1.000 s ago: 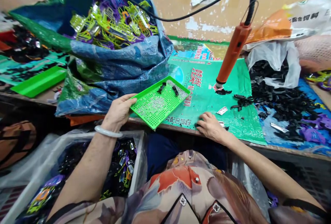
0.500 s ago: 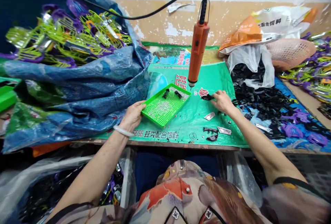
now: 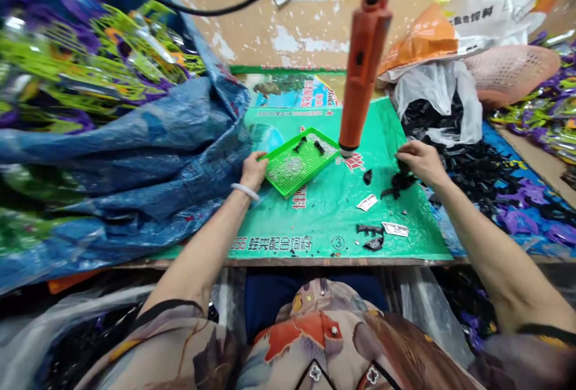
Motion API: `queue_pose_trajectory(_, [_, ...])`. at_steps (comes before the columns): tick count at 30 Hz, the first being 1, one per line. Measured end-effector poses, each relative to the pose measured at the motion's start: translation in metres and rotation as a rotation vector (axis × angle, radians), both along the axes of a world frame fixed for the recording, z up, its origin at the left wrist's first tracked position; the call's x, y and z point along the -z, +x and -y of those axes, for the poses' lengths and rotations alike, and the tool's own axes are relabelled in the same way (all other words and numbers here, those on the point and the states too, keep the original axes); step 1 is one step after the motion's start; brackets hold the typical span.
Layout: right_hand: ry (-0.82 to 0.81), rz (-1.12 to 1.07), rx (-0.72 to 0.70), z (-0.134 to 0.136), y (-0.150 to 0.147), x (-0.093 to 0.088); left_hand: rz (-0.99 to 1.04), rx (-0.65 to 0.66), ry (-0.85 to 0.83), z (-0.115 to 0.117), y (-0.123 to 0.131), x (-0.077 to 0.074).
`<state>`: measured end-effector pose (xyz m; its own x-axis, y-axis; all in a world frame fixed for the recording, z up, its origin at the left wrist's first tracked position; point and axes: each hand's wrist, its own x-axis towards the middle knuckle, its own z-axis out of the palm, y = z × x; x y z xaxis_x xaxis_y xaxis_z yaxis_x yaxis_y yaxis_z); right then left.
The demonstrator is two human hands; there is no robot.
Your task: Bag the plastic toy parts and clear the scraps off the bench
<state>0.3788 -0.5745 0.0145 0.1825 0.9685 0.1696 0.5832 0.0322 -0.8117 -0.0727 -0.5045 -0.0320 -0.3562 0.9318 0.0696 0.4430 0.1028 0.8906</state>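
Observation:
My left hand (image 3: 254, 171) grips the left edge of a green perforated tray (image 3: 281, 193). Inside it are many tiny silvery bits, probably screws, and two black plastic parts (image 3: 318, 147). My right hand (image 3: 419, 162) is bent with its fingertips together, right above some dark plastic pieces (image 3: 398, 185); whether it pinches one is unclear. Left of that hand, a small black piece (image 3: 368, 177) lies on the green sheet. An orange electric screwdriver (image 3: 363, 72) hangs tip down by the tray's right corner. Nearer to me lie silver plates (image 3: 396, 229) and black parts (image 3: 369, 230).
A blue tarp (image 3: 189, 156) on the left holds heaped green and purple plastic pieces (image 3: 112, 60). Loose black parts (image 3: 468, 171) spread out on the right beside a white plastic bag (image 3: 468, 102) and a pink basket (image 3: 513, 75). A black cable (image 3: 216, 12) crosses overhead.
My left hand and the tray have shifted slightly right and away from me. My right hand has released a black part onto the sheet and moved right. The screwdriver appears farther right.

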Motion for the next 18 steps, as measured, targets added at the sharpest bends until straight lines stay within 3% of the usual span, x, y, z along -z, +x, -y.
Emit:
queue_pose_trajectory(4, [-0.113,-0.45,0.231,0.033,0.022,0.004,-0.171,0.022,-0.039,0.001,0.007,-0.005])
queue_pose_trajectory(9, [-0.196,-0.767,0.206,0.058,0.022,0.009,-0.491,0.086,-0.045,0.011,0.014,-0.02])
queue_pose_trajectory(11, [-0.199,-0.843,0.169,0.061,0.016,0.007,-0.624,0.138,0.006,0.013,0.023,-0.029])
queue_pose_trajectory(14, [-0.242,-0.889,0.104,0.062,0.004,0.002,-0.729,0.314,0.067,0.005,0.044,-0.04])
queue_pose_trajectory(18, [-0.288,-0.784,0.076,0.064,-0.013,0.001,-0.785,0.438,-0.014,-0.02,0.075,-0.044])
